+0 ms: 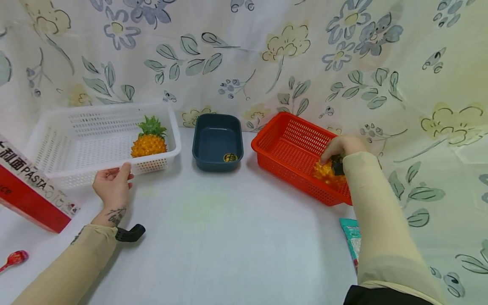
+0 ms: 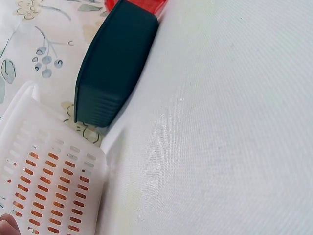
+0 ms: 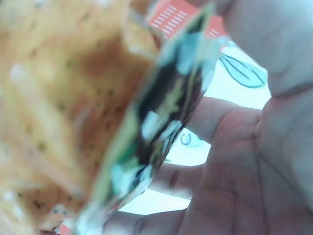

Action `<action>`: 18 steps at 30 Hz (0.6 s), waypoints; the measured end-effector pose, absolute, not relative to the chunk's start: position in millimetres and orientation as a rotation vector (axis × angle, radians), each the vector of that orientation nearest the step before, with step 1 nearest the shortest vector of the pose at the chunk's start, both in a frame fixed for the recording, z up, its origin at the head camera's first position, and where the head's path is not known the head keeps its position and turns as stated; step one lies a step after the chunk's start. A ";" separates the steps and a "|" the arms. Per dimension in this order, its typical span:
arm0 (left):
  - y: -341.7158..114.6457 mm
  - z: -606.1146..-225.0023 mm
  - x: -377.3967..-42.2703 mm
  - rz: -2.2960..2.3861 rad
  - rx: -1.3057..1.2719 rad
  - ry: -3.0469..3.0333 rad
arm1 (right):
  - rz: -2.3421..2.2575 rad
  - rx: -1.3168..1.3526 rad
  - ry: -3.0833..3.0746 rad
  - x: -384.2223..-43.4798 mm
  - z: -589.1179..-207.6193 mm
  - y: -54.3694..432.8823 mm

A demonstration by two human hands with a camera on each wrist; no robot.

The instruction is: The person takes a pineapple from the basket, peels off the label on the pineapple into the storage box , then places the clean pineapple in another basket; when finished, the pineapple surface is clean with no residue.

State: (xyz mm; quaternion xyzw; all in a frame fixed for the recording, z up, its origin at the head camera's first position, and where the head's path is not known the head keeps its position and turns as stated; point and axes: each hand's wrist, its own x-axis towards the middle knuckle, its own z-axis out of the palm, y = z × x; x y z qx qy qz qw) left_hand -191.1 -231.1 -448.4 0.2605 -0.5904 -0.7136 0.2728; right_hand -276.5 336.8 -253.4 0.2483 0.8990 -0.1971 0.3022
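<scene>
My left hand (image 1: 114, 188) pinches the front rim of a white plastic basket (image 1: 80, 174), thumb on top and fingers below. Inside that basket a pineapple (image 1: 149, 145) stands upright at the right end. In the left wrist view, only a fingertip (image 2: 9, 226) shows by the basket's slotted wall (image 2: 58, 188). My right hand (image 1: 345, 145) reaches into a red basket (image 1: 287, 142) and grips a lumpy orange-yellow packet (image 1: 325, 173). Up close, the right wrist view shows the packet's speckled orange face (image 3: 63, 107) and dark printed side (image 3: 166, 105), with thumb and fingers around it.
Between the baskets stands a dark teal tub (image 1: 218, 163) with a round yellow-and-black sticker. A red pasta box (image 1: 34, 192) and a red lollipop (image 1: 17, 257) lie at the left. A teal packet (image 1: 350, 233) is partly hidden by the right sleeve. Floral cloth (image 1: 244, 55) hangs behind.
</scene>
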 end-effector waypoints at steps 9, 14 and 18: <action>-226.7 -440.9 -188.0 -1.925 0.706 -1.583 | -0.591 0.481 2.506 -282.4 -232.1 327.1; -213.3 -415.1 -176.0 -1.965 0.760 -1.547 | -0.541 0.349 2.497 -289.9 -217.1 311.0; -217.9 -423.0 -180.7 -1.935 0.777 -1.592 | -0.493 0.233 2.500 -294.7 -204.8 291.3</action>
